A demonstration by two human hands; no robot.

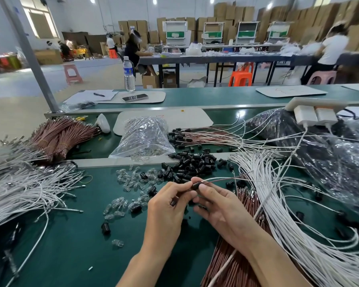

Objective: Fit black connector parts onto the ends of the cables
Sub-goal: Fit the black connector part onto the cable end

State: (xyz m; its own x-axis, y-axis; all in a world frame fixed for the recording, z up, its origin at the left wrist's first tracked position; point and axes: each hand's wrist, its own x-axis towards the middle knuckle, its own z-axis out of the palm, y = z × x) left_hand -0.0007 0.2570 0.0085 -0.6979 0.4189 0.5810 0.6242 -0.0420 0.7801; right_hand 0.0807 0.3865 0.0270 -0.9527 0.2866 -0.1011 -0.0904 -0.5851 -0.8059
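So, green bench mat (71, 235) up close, just this side of the black connector pile (191, 164). Left hand (166, 208) and right hand (220, 206) meet fingertip to fingertip, both pinching one black connector (196, 185) w/ its cable (222, 180) trailing off right of the pile. Cardboard cartons (226, 17) stacked along the wall, way behind the pile.

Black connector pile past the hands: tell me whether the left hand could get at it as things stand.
Probably yes. The pile lies open just beyond the left hand, nothing covering it. But that hand pinches a connector, so it must let go first.
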